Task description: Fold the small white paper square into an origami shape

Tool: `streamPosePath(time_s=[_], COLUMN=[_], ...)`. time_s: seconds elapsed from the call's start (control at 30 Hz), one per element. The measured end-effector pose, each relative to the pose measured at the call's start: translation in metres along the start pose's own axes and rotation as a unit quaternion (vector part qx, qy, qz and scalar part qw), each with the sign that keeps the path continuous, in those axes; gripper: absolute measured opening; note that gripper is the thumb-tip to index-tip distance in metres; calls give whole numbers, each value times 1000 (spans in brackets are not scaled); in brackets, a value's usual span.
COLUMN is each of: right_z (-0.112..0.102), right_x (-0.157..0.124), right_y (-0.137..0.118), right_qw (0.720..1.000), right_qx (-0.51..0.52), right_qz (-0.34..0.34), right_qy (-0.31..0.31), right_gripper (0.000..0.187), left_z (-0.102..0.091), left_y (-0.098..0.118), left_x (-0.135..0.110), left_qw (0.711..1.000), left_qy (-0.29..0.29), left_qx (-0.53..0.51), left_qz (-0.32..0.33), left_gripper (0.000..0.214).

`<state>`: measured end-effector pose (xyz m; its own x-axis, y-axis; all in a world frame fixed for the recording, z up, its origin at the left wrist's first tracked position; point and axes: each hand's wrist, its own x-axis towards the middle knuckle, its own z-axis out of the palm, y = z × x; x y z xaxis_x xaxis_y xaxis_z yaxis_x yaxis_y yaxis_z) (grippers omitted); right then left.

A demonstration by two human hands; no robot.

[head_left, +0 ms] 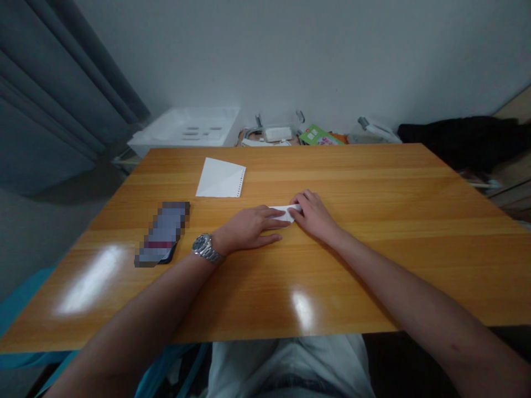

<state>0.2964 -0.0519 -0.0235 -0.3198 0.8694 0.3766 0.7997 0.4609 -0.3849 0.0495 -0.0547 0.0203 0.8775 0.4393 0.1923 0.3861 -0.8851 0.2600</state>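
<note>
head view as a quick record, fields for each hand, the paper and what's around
left hand: fingers spread over the small white paper
right hand: thumb and fingertips at the paper's right end; pinch unclear
left wrist: metal watch
surface: wooden table
other sheet: white sheet, holes along right edge, beyond left hand
device: pixelated phone, left of watch

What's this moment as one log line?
Left hand: laid over paper strip | Right hand: at strip's right end | Loose sheet, phone: on table, left of strip
</note>
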Motion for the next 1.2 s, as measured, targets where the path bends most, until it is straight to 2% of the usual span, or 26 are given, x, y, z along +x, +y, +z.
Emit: streamPosePath(time_s=[0.7, 1.2], right_z=[5, 3], right_x=[2, 2], right_y=[2, -2], right_qw=[1000, 1000], right_qx=[-19, -12], right_qz=[-1, 11], right_qy=[0, -6], right_gripper=[13, 17], left_z=[-3, -6], left_y=[7, 8], left_x=[3, 3], left_qw=[999, 999], left_qy=[-30, -32], left_qx=[32, 27], left_qz=[-29, -14], left_gripper=[39, 41])
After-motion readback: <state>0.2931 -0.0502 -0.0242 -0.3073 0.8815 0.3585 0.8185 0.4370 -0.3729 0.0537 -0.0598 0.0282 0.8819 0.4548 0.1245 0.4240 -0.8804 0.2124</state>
